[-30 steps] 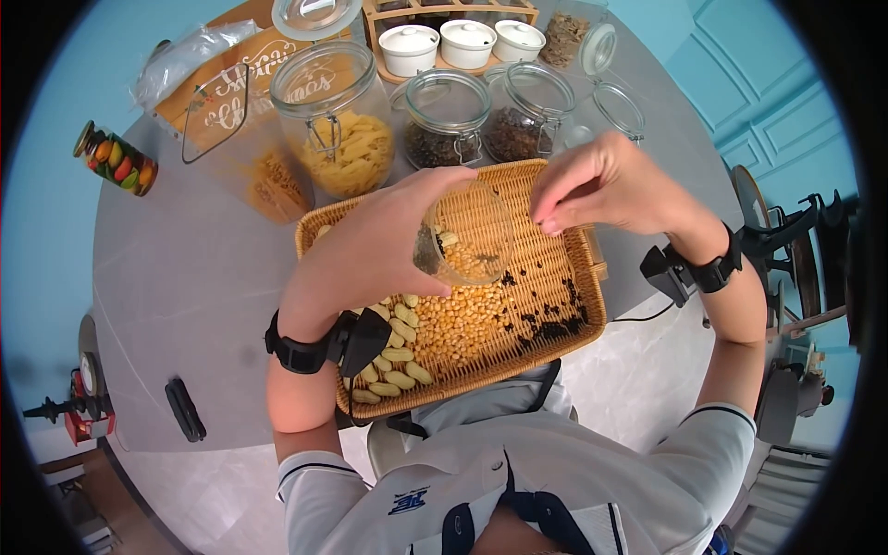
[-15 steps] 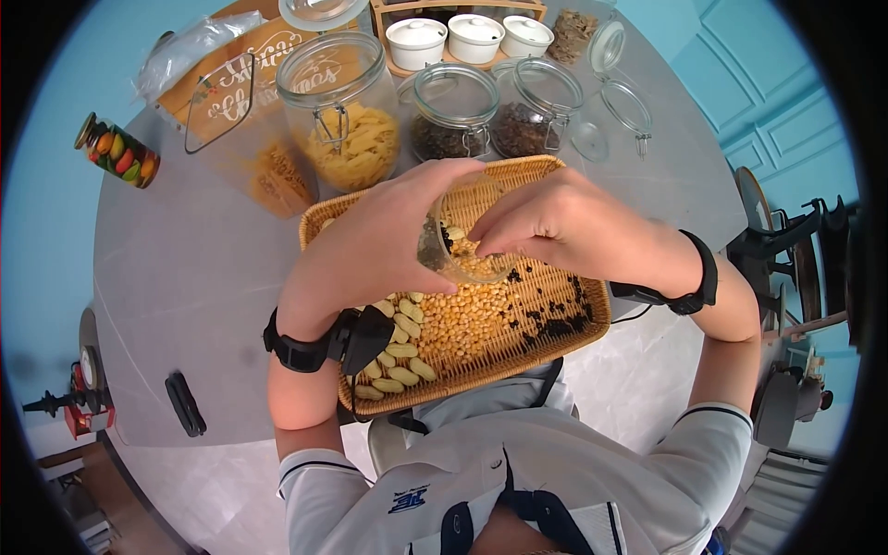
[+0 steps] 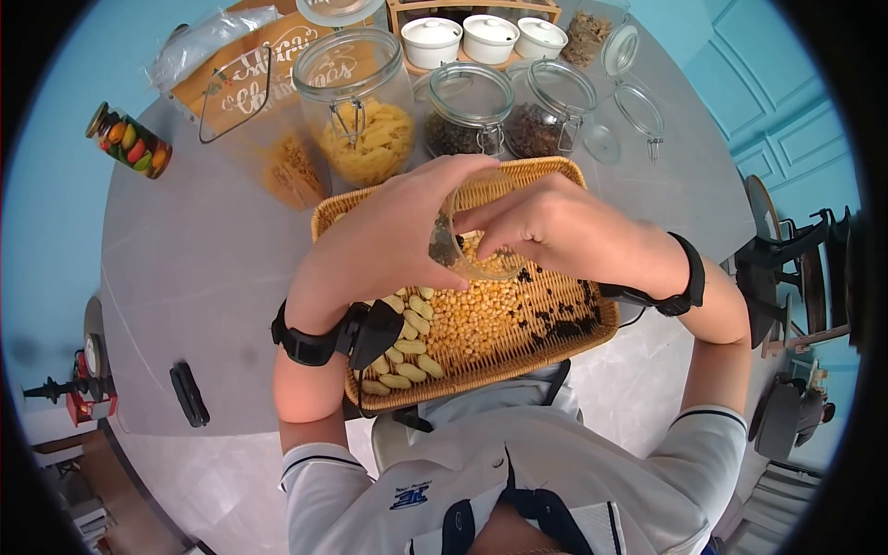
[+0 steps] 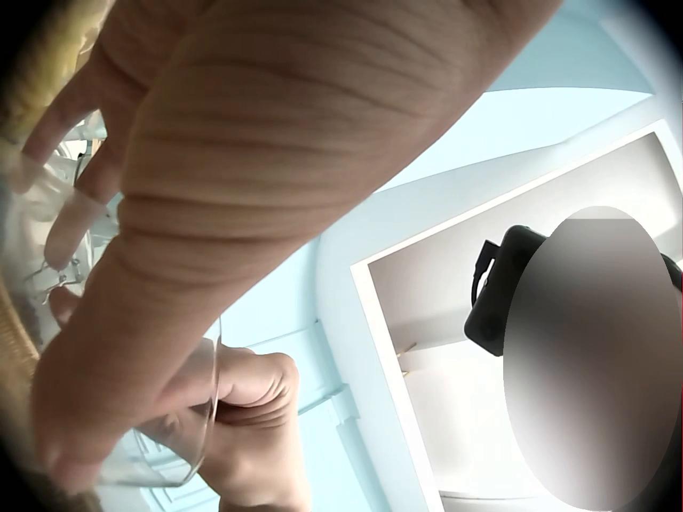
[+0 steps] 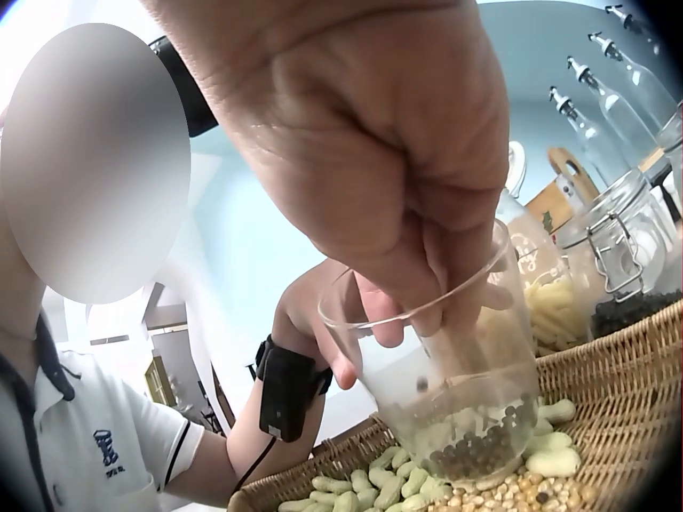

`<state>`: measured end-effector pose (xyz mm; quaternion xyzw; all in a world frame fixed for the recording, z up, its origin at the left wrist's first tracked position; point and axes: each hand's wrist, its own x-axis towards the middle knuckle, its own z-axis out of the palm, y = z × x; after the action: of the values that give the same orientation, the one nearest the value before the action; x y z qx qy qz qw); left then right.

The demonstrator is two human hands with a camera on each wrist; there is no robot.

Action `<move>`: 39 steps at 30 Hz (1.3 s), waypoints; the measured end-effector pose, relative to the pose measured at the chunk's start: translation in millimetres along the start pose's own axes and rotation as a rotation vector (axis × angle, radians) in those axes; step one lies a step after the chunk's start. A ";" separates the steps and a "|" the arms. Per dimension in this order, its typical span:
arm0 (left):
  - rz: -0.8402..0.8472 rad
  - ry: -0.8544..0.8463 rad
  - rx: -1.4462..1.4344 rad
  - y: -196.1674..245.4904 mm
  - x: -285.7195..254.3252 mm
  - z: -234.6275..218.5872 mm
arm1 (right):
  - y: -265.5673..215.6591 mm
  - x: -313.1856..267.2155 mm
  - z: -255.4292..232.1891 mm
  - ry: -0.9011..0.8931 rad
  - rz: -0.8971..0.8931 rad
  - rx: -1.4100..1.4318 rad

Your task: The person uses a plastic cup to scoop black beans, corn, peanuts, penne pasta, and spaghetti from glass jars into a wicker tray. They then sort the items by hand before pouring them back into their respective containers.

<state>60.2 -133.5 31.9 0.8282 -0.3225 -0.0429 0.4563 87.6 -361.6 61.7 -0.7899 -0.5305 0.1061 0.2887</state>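
Note:
My left hand [image 3: 398,222] grips a clear cup [image 5: 512,352] from the side, above a wicker basket [image 3: 555,165]. Small dark beans [image 5: 480,443] cover the cup's bottom. My right hand [image 3: 555,222] reaches over the rim, fingertips inside the cup. Below them, in the right wrist view, one dark bean [image 5: 422,384] shows by itself against the cup wall. In the basket, peanuts [image 3: 407,347] lie on the left, corn kernels [image 3: 472,319] in the middle and scattered black beans [image 3: 573,328] on the right.
Behind the basket stand a glass jar of pasta [image 3: 365,139], two open clip jars [image 3: 467,116], and white lidded pots [image 3: 490,39] on a rack. A clear container [image 3: 291,166] stands to the left. A black case [image 3: 190,393] lies on the table [image 3: 213,305].
My right hand has moved left from beside the cup, its fingertips now inside the mouth and the thumb apart from the index finger. The left hand keeps its hold on the cup.

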 end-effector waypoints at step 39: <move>-0.036 0.021 0.053 -0.1 -2.6 -0.1 | 66.6 -72.6 45.7 -0.333 0.131 0.075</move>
<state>58.2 -131.9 31.3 0.8461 -0.3036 -0.0338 0.4368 87.5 -429.3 -23.3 -0.7830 -0.5140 0.2736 0.2187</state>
